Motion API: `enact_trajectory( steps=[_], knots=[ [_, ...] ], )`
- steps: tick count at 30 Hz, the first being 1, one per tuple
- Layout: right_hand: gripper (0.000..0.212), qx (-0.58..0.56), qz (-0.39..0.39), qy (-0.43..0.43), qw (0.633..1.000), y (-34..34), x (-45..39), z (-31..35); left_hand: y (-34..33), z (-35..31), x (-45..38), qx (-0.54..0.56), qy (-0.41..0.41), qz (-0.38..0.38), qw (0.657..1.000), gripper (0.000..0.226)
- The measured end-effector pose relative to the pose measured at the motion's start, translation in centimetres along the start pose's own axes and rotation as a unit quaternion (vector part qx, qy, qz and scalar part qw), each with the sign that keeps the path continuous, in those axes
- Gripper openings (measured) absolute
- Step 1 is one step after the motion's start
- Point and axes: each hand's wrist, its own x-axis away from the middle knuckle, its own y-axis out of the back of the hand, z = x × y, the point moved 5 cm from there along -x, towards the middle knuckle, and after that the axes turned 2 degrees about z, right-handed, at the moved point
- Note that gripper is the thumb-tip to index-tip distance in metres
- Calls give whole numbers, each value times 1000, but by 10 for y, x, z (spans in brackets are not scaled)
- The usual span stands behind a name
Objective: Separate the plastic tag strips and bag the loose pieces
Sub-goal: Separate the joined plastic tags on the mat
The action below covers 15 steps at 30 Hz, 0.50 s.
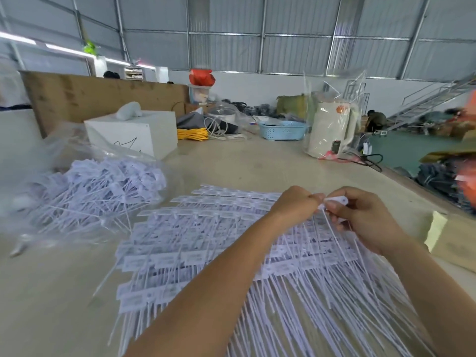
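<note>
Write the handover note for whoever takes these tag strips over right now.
Left hand and right hand pinch one white tag together, above the far edge of the tag strips.
Strips lie fanned on the table, mostly still joined.
Done: a heap of loose tags lies on the clear bag at far left.
Left: separate the remaining strips and bag them.

Soft, even daylight, with bright strip lights [59, 48] glaring at upper left. Shadows are faint. Left and right edges smear with blur; wide-angle distortion bends the roof beams [260, 34].
</note>
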Motion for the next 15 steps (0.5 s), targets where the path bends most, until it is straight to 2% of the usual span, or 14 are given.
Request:
enact_trajectory(
  steps=[9, 12, 14, 15],
  knots=[
    [19, 60, -45, 31, 997, -4, 1, -2, 3, 1, 3, 65, -4, 13, 998, 45],
    [18, 91, -134, -27, 986, 15, 1, -13, 4, -1, 5, 70, -10, 19, 997, 48],
    [19, 43, -189, -56, 979, 33, 2, -15, 6, -4, 5, 70, -26, 16, 997, 48],
    [20, -21, -186, -57, 981, 35, 0, -13, 8, -5, 5, 53, -37, 14, 998, 48]
  ],
)
